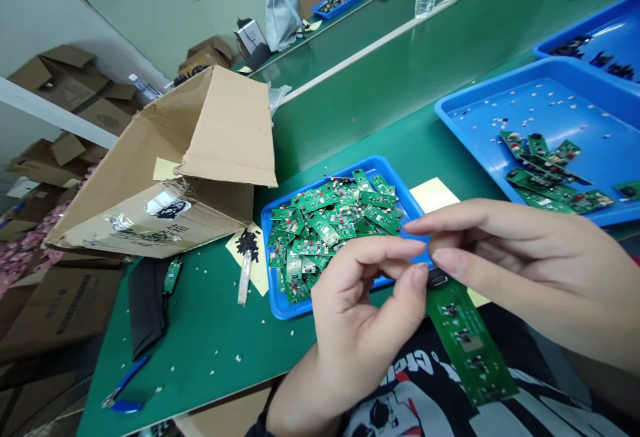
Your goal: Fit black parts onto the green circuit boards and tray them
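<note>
A green circuit board (470, 344) slants down in front of my chest, a black-framed port at its upper end and small parts along its face. My right hand (540, 257) has its thumb against that upper end, the index finger stretched above and the other fingers curled behind. From the other side, my left hand (365, 317) is closed, its thumb and fingertips at the board's upper corner beside the port. The fingertips of both hands nearly meet there, and they partly hide what is between them. Behind my left hand is a blue tray (274, 308) heaped with similar boards.
An open cardboard box (220, 217) stands left of the tray. Small black pieces (247, 244) lie on yellow paper. Blue-handled cutters (125, 390) and a black cloth-like strip (146, 304) are at the left. Another blue tray (480, 110) at right holds boards and white bits.
</note>
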A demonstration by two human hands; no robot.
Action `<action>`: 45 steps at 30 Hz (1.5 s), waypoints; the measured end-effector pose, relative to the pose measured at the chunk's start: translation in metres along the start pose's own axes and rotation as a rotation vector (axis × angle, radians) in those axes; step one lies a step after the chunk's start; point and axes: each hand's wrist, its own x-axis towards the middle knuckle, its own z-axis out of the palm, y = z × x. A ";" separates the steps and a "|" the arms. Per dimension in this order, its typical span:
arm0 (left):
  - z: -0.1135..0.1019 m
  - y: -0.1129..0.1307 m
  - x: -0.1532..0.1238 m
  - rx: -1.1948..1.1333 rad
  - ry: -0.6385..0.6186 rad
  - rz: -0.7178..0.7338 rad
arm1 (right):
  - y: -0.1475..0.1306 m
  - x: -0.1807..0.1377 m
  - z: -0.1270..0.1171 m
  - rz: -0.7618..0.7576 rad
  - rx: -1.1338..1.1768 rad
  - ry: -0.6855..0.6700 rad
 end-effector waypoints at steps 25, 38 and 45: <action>0.006 -0.005 -0.005 -0.021 0.008 0.017 | 0.003 -0.005 0.004 -0.115 -0.066 0.031; 0.018 -0.047 0.013 -0.056 0.200 0.042 | 0.046 -0.011 0.001 0.048 0.161 -0.158; -0.001 -0.072 0.015 0.154 0.069 0.118 | 0.096 -0.011 -0.084 0.112 -0.533 0.447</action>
